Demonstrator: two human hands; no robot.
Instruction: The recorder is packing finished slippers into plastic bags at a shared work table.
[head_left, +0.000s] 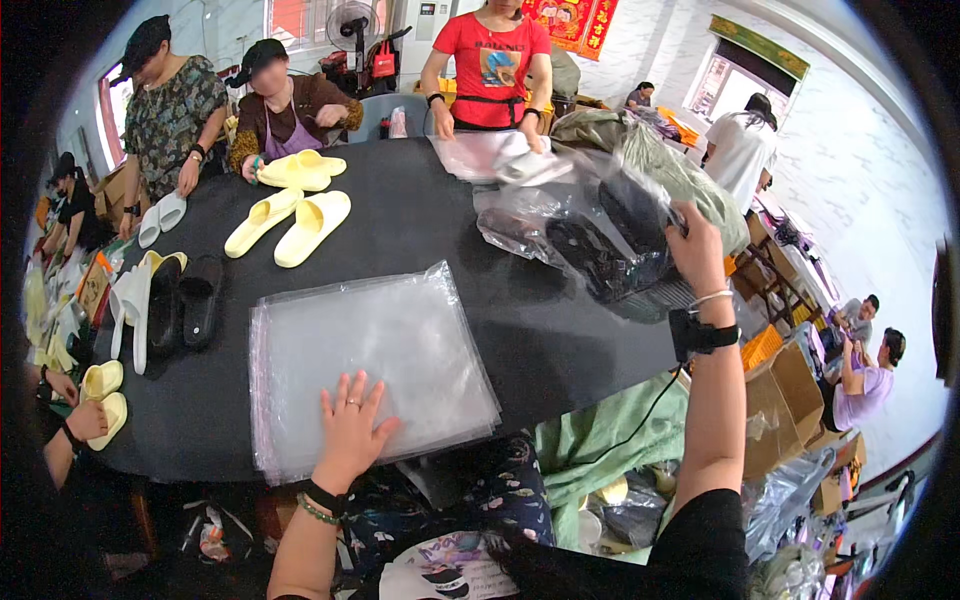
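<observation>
My left hand (352,428) lies flat with spread fingers on a stack of clear plastic bags (370,335) at the near edge of the black table. At the table's right side, my right hand (694,242) is closed on the edge of a clear plastic bag (522,236). Inside this bag, black slippers (585,258) show through the film, partly blurred. More dark, bagged items lie under and beside it. A pair of yellow slippers (312,230) rests beyond the stack, and black slippers (201,300) stand to its left.
White slippers (130,305) and more yellow slippers (100,400) are along the left edge. Co-workers stand or sit around the far and left sides; one in a red shirt (490,75) handles a bag with pale slippers. Right of me are green sacking (610,440) and a cardboard box (785,405).
</observation>
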